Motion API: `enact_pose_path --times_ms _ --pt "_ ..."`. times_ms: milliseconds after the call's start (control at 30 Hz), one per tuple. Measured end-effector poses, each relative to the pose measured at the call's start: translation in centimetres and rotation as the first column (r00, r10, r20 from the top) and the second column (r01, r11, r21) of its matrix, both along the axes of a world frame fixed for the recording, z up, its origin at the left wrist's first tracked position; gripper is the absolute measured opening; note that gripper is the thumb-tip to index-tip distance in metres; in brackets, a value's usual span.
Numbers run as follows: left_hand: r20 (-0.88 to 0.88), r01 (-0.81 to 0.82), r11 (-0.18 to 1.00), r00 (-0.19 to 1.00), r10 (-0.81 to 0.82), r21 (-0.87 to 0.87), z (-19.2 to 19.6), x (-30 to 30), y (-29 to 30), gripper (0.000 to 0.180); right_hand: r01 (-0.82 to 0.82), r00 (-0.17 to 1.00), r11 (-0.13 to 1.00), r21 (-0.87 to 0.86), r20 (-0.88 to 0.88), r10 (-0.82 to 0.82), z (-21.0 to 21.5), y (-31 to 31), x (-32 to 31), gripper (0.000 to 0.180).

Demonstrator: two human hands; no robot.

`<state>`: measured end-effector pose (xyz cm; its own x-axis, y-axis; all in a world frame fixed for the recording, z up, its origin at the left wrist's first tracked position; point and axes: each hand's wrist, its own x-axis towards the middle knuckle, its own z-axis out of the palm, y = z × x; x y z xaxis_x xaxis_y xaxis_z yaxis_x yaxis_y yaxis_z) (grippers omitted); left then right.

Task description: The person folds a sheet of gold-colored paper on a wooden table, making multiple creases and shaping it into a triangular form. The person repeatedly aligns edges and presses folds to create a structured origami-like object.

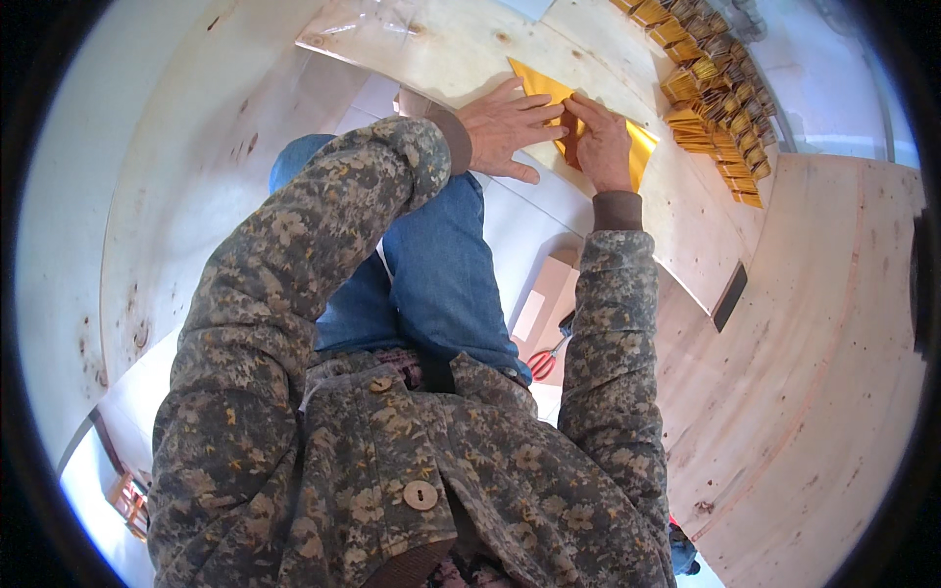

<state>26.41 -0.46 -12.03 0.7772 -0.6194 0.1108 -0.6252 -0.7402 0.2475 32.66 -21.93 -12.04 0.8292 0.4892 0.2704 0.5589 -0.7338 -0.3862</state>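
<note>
A shiny gold paper sheet lies at the near edge of the wooden table, partly covered by both hands. It looks folded or bent, with a darker brown area between the hands. My left hand reaches in from the left, fingers spread, with its fingertips on the sheet's left part. My right hand is over the sheet's middle. Its fingers are bent and close together, gripping or pressing the paper near the left fingertips. The right thumb is mostly hidden.
Many folded gold paper pieces stand in rows on the tabletop at the far right. Clear plastic lies at the far left. Below the table, red-handled scissors rest by a cardboard box. Wooden panels stand at the right.
</note>
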Motion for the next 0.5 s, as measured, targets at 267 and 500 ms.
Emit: enact_pose_path --times_ms 267,500 --pt "0.018 0.023 0.996 1.000 -0.025 0.087 0.4 -0.2 0.7 0.083 -0.062 0.988 0.904 0.424 -0.103 0.116 -2.6 -0.5 0.0 0.034" --pt "0.052 0.040 0.989 0.998 -0.047 0.142 0.5 -0.3 0.5 0.083 -0.126 0.992 0.912 0.390 0.077 0.104 -3.6 -0.7 0.3 0.030"
